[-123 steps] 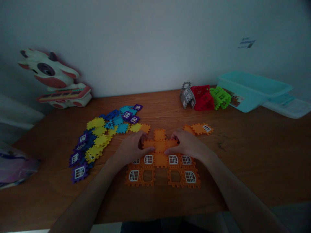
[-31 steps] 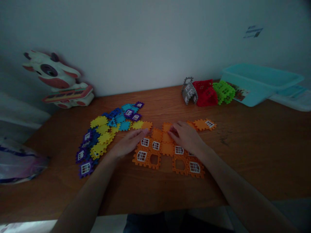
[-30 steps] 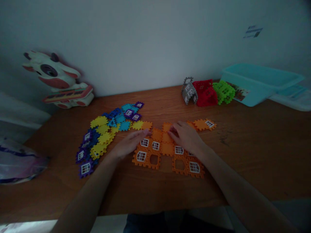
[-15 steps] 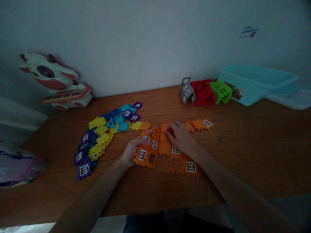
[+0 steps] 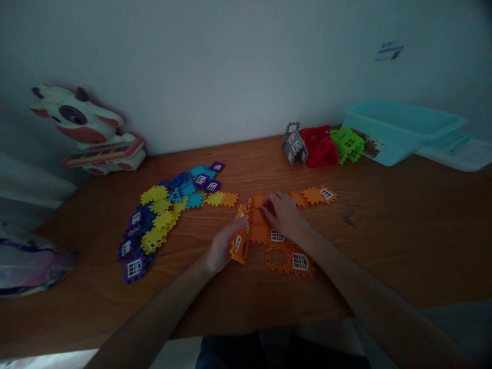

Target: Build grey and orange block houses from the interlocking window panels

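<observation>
from the head camera, the left hand (image 5: 223,247) stands at about seven o'clock of the orange window-tile panel (image 5: 259,233), which lies mid-table on the wooden table (image 5: 400,246). its fingers (image 5: 239,224) are closed around the panel's left section, gripping it where that section stands tilted up on edge (image 5: 239,243). the right hand (image 5: 283,215) sits on the panel's top at about one o'clock, its fingers (image 5: 269,204) curled with the tips down on the orange tiles; whether they grip, i cannot tell. the panel's lower right part lies flat, with white window frames. a short orange tile strip (image 5: 313,195) lies just beyond the right hand at two o'clock. at ten o'clock, a heap of yellow, blue and purple tiles (image 5: 161,212) spreads across the table. at one o'clock, near the wall, stand a grey tile house (image 5: 294,146), a red tile house (image 5: 319,147) and a green tile house (image 5: 347,144), side by side. beyond them sits a teal plastic tray (image 5: 400,130). a cow-shaped toy (image 5: 77,123) stands at ten o'clock, and a plastic bag (image 5: 31,261) lies at nine.
</observation>
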A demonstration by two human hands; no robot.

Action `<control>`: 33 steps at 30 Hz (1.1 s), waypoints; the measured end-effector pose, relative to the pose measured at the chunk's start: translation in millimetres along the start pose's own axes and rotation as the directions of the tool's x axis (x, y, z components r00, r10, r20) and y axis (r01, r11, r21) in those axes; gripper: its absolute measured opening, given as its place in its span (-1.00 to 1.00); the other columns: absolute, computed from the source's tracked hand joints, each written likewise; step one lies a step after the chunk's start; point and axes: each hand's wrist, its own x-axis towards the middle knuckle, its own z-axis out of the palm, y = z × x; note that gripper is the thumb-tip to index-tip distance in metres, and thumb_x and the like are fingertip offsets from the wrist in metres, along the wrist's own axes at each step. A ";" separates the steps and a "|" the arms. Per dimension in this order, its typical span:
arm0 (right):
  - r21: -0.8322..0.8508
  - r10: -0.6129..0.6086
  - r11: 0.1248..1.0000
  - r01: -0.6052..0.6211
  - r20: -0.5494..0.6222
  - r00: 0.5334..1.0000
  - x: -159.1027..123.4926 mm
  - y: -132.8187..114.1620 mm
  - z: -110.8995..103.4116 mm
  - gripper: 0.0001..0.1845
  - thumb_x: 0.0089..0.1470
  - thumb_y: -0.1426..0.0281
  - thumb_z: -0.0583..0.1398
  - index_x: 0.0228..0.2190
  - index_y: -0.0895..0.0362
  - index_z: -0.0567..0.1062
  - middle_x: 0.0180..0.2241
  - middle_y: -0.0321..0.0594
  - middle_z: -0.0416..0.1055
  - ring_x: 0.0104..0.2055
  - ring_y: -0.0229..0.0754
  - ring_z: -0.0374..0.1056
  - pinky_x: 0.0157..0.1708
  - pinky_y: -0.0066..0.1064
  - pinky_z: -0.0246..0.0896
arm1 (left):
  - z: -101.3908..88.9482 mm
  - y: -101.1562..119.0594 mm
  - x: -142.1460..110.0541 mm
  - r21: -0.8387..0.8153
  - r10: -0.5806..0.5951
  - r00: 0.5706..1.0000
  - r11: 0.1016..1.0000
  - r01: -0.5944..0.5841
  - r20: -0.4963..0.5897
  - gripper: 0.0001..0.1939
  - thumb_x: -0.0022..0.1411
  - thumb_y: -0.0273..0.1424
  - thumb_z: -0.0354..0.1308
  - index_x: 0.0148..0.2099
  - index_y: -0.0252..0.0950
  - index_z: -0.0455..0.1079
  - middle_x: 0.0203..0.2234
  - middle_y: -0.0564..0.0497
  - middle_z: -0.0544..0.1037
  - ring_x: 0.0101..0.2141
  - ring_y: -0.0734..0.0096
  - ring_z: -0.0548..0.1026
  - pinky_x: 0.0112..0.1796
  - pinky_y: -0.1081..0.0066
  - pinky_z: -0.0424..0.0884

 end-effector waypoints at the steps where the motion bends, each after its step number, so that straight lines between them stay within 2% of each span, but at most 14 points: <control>1: 0.021 0.014 1.000 -0.014 0.011 1.000 1.6 -1.1 -2.3 -0.90 0.22 0.36 0.22 -0.31 0.13 0.47 -0.25 -0.07 0.48 -0.19 -0.03 0.38 -0.17 -0.23 0.25 | -1.8 -3.1 0.8 0.021 0.028 0.999 0.999 -0.028 0.017 -0.75 0.07 -0.31 0.40 -0.21 -0.35 0.63 -0.23 -0.14 0.71 0.11 -0.04 0.53 0.22 0.18 0.31; 6: 0.140 0.099 0.983 -0.119 0.145 0.984 8.0 0.3 -28.9 -0.80 0.29 0.29 0.17 -0.32 0.13 0.50 -0.30 -0.11 0.55 -0.29 -0.12 0.44 -0.29 -0.33 0.27 | -4.4 -8.8 5.6 -0.012 0.170 0.981 0.985 -0.169 0.093 -0.67 0.11 -0.17 0.36 -0.13 -0.27 0.63 -0.12 -0.04 0.69 0.22 -0.02 0.41 0.29 0.16 0.21; 8: 0.065 0.125 0.988 -0.139 0.182 0.975 6.6 3.7 -44.1 -0.81 0.26 0.27 0.20 -0.30 0.14 0.52 -0.29 -0.10 0.57 -0.29 -0.11 0.46 -0.32 -0.34 0.25 | -3.6 -7.2 6.9 -0.046 0.222 0.968 0.975 -0.218 0.117 -0.62 0.11 -0.15 0.36 -0.08 -0.24 0.62 -0.04 -0.02 0.66 0.25 -0.01 0.37 0.30 0.18 0.18; 10: -0.039 0.152 0.988 -0.147 0.293 0.944 3.6 6.1 -57.3 -0.77 0.21 0.22 0.24 -0.32 0.14 0.54 -0.32 -0.09 0.58 -0.32 -0.09 0.47 -0.37 -0.34 0.22 | -2.9 -5.5 7.4 -0.062 0.211 0.970 0.977 -0.205 0.121 -0.57 0.09 -0.16 0.36 -0.01 -0.23 0.59 0.04 -0.01 0.62 0.28 0.00 0.33 0.31 0.19 0.15; 13: -0.135 0.210 0.976 -0.169 0.396 0.894 0.2 4.2 -67.9 -0.64 0.12 0.06 0.28 -0.33 0.11 0.57 -0.36 -0.11 0.59 -0.37 -0.08 0.48 -0.46 -0.36 0.17 | -2.6 -4.8 7.1 -0.078 0.171 0.976 0.984 -0.162 0.134 -0.48 0.09 -0.22 0.34 0.11 -0.22 0.53 0.07 -0.03 0.60 0.28 0.00 0.33 0.29 0.17 0.16; 17: -0.230 0.330 0.940 -0.250 0.439 0.836 3.5 -5.7 -67.0 -0.57 0.00 0.02 0.35 -0.28 0.12 0.62 -0.33 -0.07 0.62 -0.35 -0.06 0.51 -0.48 -0.39 0.18 | -3.2 -7.2 7.4 -0.073 0.150 0.976 0.987 -0.140 0.158 -0.39 0.07 -0.29 0.29 0.21 -0.19 0.44 0.02 -0.01 0.62 0.23 -0.02 0.39 0.24 0.15 0.24; 20: -0.257 0.369 0.927 -0.273 0.490 0.790 9.7 -10.8 -65.8 -0.55 0.00 -0.03 0.34 -0.35 0.11 0.64 -0.36 -0.08 0.62 -0.35 -0.06 0.52 -0.49 -0.40 0.20 | -3.7 -9.6 8.2 -0.087 0.158 0.972 0.986 -0.144 0.174 -0.39 0.09 -0.27 0.26 0.22 -0.17 0.43 0.04 -0.02 0.61 0.22 -0.07 0.39 0.22 0.13 0.26; 24: -0.273 0.369 0.926 -0.262 0.504 0.781 15.3 -12.3 -67.1 -0.54 -0.02 -0.06 0.34 -0.44 0.11 0.62 -0.46 -0.11 0.59 -0.40 -0.07 0.51 -0.52 -0.41 0.20 | -3.4 -12.4 8.5 -0.126 0.175 0.963 0.980 -0.152 0.205 -0.36 0.12 -0.27 0.23 0.27 -0.19 0.38 0.09 -0.03 0.58 0.23 -0.06 0.38 0.24 0.10 0.23; 30: -0.035 0.331 0.916 -0.399 0.625 0.707 17.8 -5.9 -60.2 -0.75 -0.01 0.17 0.39 -0.36 0.09 0.61 -0.48 -0.24 0.56 -0.57 -0.26 0.41 -0.62 -0.51 0.23 | -2.3 -12.7 8.1 -0.121 0.159 0.956 0.984 -0.133 0.245 -0.28 0.11 -0.25 0.23 0.33 -0.23 0.32 0.09 -0.05 0.58 0.23 -0.03 0.39 0.27 0.12 0.17; 33: 0.076 0.293 0.893 -0.444 0.650 0.701 18.7 -2.4 -57.3 -0.75 -0.05 0.20 0.41 -0.43 0.10 0.57 -0.52 -0.27 0.52 -0.62 -0.31 0.33 -0.64 -0.51 0.23 | -2.5 -12.3 7.9 -0.124 0.152 0.961 0.984 -0.126 0.233 -0.31 0.13 -0.26 0.21 0.31 -0.24 0.33 0.10 -0.06 0.58 0.23 -0.02 0.39 0.27 0.13 0.17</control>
